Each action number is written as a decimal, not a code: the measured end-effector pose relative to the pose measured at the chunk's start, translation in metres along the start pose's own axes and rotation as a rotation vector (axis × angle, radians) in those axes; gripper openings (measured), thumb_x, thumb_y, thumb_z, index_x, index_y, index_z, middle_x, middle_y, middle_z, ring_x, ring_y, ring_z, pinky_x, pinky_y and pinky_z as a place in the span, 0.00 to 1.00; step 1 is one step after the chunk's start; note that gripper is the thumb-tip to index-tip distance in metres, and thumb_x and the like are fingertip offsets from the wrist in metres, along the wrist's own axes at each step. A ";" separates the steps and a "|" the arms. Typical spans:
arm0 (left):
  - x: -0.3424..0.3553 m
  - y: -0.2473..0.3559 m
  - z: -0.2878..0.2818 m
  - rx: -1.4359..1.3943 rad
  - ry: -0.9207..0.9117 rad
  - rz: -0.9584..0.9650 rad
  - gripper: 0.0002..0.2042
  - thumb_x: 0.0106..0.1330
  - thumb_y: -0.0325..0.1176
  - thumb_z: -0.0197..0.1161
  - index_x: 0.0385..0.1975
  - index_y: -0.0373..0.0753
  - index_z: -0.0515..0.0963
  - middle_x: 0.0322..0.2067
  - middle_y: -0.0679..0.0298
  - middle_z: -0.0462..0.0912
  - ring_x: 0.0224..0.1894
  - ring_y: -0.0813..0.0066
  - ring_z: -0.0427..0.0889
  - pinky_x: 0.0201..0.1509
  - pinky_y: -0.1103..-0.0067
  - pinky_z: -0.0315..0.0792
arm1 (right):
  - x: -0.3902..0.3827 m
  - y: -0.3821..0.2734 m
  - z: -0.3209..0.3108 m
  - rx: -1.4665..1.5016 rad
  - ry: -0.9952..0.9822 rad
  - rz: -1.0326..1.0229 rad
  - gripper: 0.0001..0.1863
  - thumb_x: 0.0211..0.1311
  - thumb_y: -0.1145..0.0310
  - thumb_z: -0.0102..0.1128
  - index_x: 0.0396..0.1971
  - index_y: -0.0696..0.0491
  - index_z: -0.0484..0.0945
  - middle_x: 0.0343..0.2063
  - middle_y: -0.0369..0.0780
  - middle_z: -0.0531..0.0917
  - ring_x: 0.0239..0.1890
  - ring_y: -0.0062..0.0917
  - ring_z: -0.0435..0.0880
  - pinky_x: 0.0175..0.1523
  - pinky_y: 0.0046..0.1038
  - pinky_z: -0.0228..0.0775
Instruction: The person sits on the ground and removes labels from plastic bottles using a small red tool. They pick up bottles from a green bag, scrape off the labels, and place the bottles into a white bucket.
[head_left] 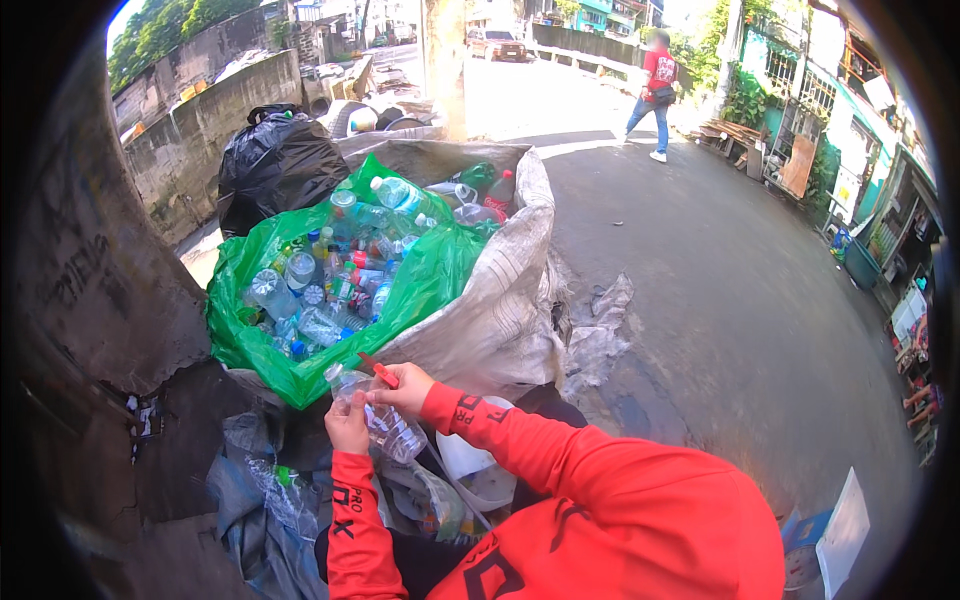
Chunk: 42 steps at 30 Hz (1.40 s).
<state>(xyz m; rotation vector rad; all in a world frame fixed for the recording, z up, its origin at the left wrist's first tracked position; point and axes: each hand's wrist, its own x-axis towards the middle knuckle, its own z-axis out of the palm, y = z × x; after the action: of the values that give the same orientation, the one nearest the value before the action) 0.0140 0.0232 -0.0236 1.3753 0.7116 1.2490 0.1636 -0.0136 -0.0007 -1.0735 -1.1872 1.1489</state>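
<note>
Head view shows two bare hands meeting at a clear plastic bottle (397,435), which is held at a tilt just in front of an open green plastic bag (435,275), its neck toward the bag and its base toward the person. The left hand (349,426) has its grip closed around the upper part of the bottle, fingers and thumb wrapped on the near left side. The right hand (402,391) has its grip folded tightly on the handle of a red-handled knife (386,376); the blade points up and to the left, above the bottle's neck, and whether its edge touches the plastic cannot be told. The right fingertips are right beside the bottle, close to the left thumb. Both arms wear red sleeves (361,515). Many empty-looking plastic bottles (320,326) fill the green bag, which sits in the mouth of a large whitish sack (505,305); more bottles lie in the sack behind it. A knotted black bag (279,168) stands behind the green one, to its left. Beneath the hands is a white container (468,457), partly hidden by the right forearm. Farther off, a person in a red shirt (659,75) is on the paved road (720,290).
</note>
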 end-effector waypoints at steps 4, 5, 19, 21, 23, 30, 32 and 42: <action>0.012 0.019 -0.027 -0.099 0.198 0.044 0.07 0.61 0.30 0.58 0.34 0.34 0.75 0.30 0.69 0.78 0.28 0.85 0.73 0.31 0.85 0.66 | 0.002 0.007 0.009 0.019 0.038 -0.014 0.15 0.50 0.58 0.65 0.28 0.55 0.76 0.21 0.33 0.78 0.23 0.15 0.74 0.28 0.19 0.65; 0.015 0.033 -0.037 -0.184 0.282 0.025 0.03 0.59 0.28 0.56 0.30 0.38 0.75 0.26 0.70 0.75 0.27 0.84 0.71 0.29 0.84 0.66 | -0.004 0.000 0.005 -0.024 0.005 0.071 0.17 0.50 0.55 0.64 0.30 0.54 0.77 0.22 0.32 0.77 0.22 0.15 0.73 0.27 0.20 0.65; -0.185 -0.025 -0.406 0.589 1.118 -0.589 0.16 0.50 0.39 0.67 0.36 0.36 0.77 0.27 0.64 0.80 0.28 0.75 0.77 0.34 0.78 0.70 | -0.094 0.085 -0.099 -0.294 -0.005 0.591 0.13 0.56 0.62 0.56 0.34 0.55 0.74 0.28 0.37 0.81 0.19 0.14 0.73 0.22 0.18 0.67; -0.211 -0.068 -0.432 0.670 1.142 -0.655 0.19 0.49 0.41 0.68 0.36 0.36 0.78 0.31 0.60 0.81 0.32 0.71 0.79 0.39 0.76 0.71 | -0.085 0.084 -0.085 -0.347 -0.065 0.605 0.12 0.56 0.62 0.56 0.34 0.55 0.74 0.27 0.37 0.81 0.20 0.14 0.73 0.22 0.18 0.67; -0.226 -0.103 -0.453 0.632 1.149 -0.658 0.22 0.48 0.46 0.67 0.37 0.36 0.79 0.36 0.55 0.81 0.37 0.66 0.80 0.44 0.75 0.70 | -0.072 0.084 -0.063 -0.397 -0.117 0.582 0.11 0.55 0.63 0.57 0.33 0.54 0.75 0.26 0.36 0.81 0.17 0.13 0.70 0.20 0.17 0.65; -0.178 -0.073 -0.406 1.091 1.162 -0.991 0.37 0.44 0.61 0.62 0.52 0.44 0.69 0.53 0.58 0.70 0.57 0.58 0.66 0.58 0.64 0.61 | 0.020 0.112 0.028 -0.981 -0.160 0.202 0.19 0.45 0.57 0.64 0.35 0.54 0.78 0.27 0.44 0.81 0.31 0.32 0.81 0.37 0.30 0.71; -0.189 -0.058 -0.405 1.217 1.305 -1.098 0.40 0.43 0.63 0.62 0.57 0.49 0.63 0.56 0.62 0.66 0.60 0.57 0.61 0.61 0.55 0.53 | 0.043 0.118 0.068 -1.138 -0.160 0.152 0.19 0.44 0.57 0.64 0.37 0.52 0.78 0.29 0.45 0.81 0.33 0.36 0.81 0.41 0.32 0.71; -0.220 -0.085 -0.466 1.082 1.157 -1.331 0.24 0.55 0.54 0.55 0.50 0.51 0.71 0.49 0.63 0.75 0.53 0.63 0.72 0.61 0.52 0.50 | 0.090 0.205 0.136 -1.614 -0.620 0.201 0.12 0.49 0.65 0.55 0.36 0.38 0.79 0.34 0.40 0.81 0.38 0.36 0.80 0.43 0.38 0.72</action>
<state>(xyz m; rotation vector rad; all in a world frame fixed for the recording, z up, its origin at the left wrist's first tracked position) -0.4616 -0.0126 -0.2357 0.3479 2.7709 0.3181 0.0134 0.1016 -0.1821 -2.0698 -2.7019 0.4505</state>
